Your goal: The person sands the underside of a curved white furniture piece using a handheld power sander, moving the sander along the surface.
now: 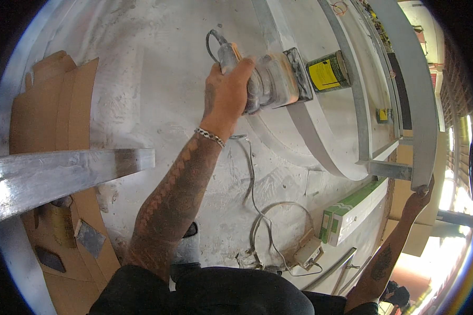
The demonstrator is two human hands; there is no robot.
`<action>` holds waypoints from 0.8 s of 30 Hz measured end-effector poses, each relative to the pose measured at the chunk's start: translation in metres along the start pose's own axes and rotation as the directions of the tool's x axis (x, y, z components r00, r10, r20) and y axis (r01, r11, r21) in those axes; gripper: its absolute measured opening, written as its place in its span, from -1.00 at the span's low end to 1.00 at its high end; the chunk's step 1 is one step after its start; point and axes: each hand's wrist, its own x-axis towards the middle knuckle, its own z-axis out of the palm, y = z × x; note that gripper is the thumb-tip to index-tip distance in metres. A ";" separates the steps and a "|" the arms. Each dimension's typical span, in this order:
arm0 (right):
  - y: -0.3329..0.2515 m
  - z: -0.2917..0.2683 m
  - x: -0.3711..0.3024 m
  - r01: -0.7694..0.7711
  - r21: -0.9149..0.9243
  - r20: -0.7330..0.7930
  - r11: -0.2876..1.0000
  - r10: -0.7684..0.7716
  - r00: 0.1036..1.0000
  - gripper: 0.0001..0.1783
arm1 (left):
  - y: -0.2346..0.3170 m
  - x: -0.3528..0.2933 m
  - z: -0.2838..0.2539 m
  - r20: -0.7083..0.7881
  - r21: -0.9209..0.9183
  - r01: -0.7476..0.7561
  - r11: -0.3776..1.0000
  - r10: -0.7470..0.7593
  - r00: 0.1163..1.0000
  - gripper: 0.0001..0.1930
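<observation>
My left hand (pixel 228 94), with a braided bracelet at the wrist, is closed round a dusty orange and grey electric sander (pixel 270 81). The sander's dark flat pad faces right and meets or sits very near a pale grey frame bar (pixel 310 123); contact is hard to make out. From the sander's back end a black cord loops out. At the far right, my right hand (pixel 423 190) is at the lower end of a broad grey beam (pixel 424 105), its fingers seemingly wrapped round the edge, partly hidden.
A can with a yellow label (pixel 327 73) is beside the bars, and a smaller can (pixel 384 115) farther right. A cable (pixel 253 181) runs across the dusty floor to a socket box (pixel 308 252). Also around are a green-white carton (pixel 352 212), cardboard (pixel 55 105) and a metal tube (pixel 84 170).
</observation>
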 end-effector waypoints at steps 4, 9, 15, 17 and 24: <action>-0.012 0.005 0.001 0.014 0.131 0.015 0.991 -0.016 1.000 -0.31 | -0.007 -0.019 0.005 -0.017 -0.027 0.025 0.999 -0.025 1.000 -0.40; -0.017 0.007 0.005 -0.009 0.065 -0.015 0.998 0.010 1.000 0.07 | -0.025 -0.035 0.007 -0.013 -0.018 -0.041 0.999 0.041 0.999 -0.47; -0.015 0.006 0.004 -0.013 0.078 0.000 0.997 0.013 1.000 0.07 | -0.048 -0.058 0.020 -0.068 -0.068 -0.183 0.981 0.179 0.982 -0.51; -0.015 0.006 0.003 -0.024 0.079 -0.003 0.997 0.024 1.000 0.06 | -0.051 -0.068 0.023 -0.087 -0.029 -0.157 0.987 0.154 0.984 -0.51; -0.009 0.007 0.004 -0.038 0.162 -0.024 0.986 0.043 0.999 -0.01 | -0.062 -0.093 0.033 -0.153 0.033 -0.186 0.982 0.189 0.970 -0.54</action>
